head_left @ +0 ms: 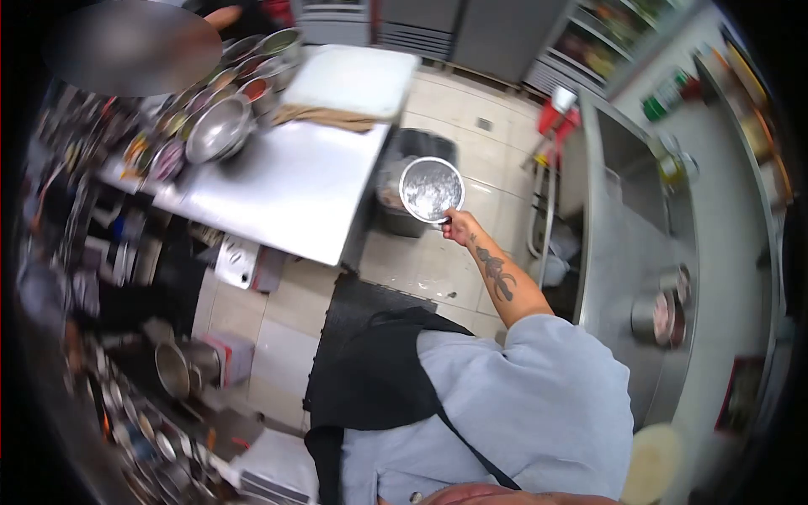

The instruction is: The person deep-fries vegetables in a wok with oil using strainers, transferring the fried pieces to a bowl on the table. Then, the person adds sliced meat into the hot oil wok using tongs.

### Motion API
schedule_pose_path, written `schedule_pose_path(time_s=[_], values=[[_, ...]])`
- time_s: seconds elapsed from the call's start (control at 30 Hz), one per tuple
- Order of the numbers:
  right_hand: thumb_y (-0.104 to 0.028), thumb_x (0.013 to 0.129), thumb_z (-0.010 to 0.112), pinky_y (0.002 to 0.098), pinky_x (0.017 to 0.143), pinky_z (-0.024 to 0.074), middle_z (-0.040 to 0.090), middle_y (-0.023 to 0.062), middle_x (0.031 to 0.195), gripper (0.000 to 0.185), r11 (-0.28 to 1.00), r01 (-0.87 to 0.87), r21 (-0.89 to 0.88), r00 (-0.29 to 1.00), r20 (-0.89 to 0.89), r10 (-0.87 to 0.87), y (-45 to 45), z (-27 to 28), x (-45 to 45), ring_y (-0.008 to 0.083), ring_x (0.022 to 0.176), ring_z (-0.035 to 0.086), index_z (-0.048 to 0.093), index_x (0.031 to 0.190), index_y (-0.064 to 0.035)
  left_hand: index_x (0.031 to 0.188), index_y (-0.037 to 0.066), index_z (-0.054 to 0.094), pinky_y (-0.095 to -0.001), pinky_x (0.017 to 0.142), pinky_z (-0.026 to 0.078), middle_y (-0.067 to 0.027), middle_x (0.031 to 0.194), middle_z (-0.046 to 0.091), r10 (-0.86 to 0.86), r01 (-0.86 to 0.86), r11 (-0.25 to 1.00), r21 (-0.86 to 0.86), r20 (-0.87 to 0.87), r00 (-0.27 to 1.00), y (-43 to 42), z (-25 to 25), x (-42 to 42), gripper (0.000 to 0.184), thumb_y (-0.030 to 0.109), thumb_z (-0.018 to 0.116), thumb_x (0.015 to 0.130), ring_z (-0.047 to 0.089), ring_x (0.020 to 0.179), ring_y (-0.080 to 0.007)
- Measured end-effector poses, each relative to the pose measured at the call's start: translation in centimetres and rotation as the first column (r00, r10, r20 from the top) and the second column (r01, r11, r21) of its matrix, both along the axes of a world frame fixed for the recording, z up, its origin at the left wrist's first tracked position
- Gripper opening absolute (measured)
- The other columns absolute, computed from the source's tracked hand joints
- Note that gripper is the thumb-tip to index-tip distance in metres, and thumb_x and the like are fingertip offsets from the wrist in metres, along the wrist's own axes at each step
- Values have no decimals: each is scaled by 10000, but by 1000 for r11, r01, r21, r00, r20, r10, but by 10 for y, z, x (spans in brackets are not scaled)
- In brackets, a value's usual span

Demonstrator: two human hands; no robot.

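My right hand [459, 227] is closed on the near rim of a round metal bowl [431, 189], at the end of my outstretched, tattooed forearm. The inside of the bowl looks shiny and mottled; I cannot tell whether it holds liquid. The bowl is above or beside a dark bin [404, 220] that stands at the end of the steel table and is partly hidden by it. My left hand is out of view.
The steel table [269, 189] on the left bears a white board [349, 80], a brown cloth [324, 117] and several metal containers. A steel sink counter [608, 278] runs along the right. Below lies a black mat [358, 316]. Another person is at the upper left.
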State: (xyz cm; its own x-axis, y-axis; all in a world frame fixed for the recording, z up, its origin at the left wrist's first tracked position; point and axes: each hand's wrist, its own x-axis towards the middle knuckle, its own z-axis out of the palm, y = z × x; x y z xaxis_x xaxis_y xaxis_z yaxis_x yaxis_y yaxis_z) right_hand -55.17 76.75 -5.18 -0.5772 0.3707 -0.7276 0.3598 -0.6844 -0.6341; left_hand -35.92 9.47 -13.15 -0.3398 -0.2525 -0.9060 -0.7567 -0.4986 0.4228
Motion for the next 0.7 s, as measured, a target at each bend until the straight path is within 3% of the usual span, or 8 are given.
schedule_pose_path(time_s=[0.13,0.2,0.27,0.33,0.4,0.5,0.57,0.7], values=[[-158,861,460,307,425,358,457,54,620,83,975,219,18,966,135,-220,57,-22,115,148,466,402,430,854,-82,1269,40,428,-398,739,480,-150,1042,526,-196,196,980,-20,14,981,1,-7,-50,615,417,532,795,538,910,-252],[-230,899,434,314,420,359,457,50,612,142,939,340,44,922,180,-342,117,-41,176,158,458,406,432,862,-93,1271,45,426,-395,726,480,-147,1026,527,-249,250,968,-25,31,968,8,-4,-62,606,401,538,794,538,893,-250],[-326,924,406,309,425,368,498,63,634,226,888,454,-71,886,-64,-458,183,-39,232,170,460,427,443,893,-105,1272,50,424,-392,713,480,-144,1011,527,-293,295,955,-31,49,955,15,-5,-69,598,386,544,793,538,876,-249],[-409,928,398,304,446,385,552,81,683,329,785,619,-1,720,-399,-568,178,66,232,187,474,457,482,924,-91,1274,55,422,-389,700,480,-141,995,528,-331,333,942,-36,65,942,15,-11,-69,590,371,551,792,538,860,-247],[-444,917,424,309,480,422,589,96,728,383,779,616,-120,672,-436,-599,205,107,236,203,503,502,521,931,-73,1276,60,420,-387,688,480,-138,980,528,-359,362,932,-34,74,930,14,-15,-70,584,356,557,791,538,843,-245],[-511,857,508,302,494,424,601,73,758,413,845,535,23,772,-420,-477,207,136,189,175,552,530,547,924,-105,1278,68,417,-382,668,480,-134,956,529,-355,358,933,-35,70,932,10,-19,-61,575,333,566,790,538,818,-242],[-465,898,459,322,544,492,642,86,815,438,950,307,-49,817,-499,-290,199,125,140,201,607,596,555,1057,-68,1280,73,415,-379,655,480,-131,941,530,-300,302,952,-56,37,953,-3,-30,-42,570,318,572,789,538,801,-240],[-432,909,461,299,554,506,644,93,874,432,994,-103,-34,880,-470,75,137,102,25,178,643,604,514,1169,-91,1283,83,411,-374,630,480,-125,910,531,-133,123,984,-126,-75,988,-30,-54,14,563,287,584,787,538,768,-237]])
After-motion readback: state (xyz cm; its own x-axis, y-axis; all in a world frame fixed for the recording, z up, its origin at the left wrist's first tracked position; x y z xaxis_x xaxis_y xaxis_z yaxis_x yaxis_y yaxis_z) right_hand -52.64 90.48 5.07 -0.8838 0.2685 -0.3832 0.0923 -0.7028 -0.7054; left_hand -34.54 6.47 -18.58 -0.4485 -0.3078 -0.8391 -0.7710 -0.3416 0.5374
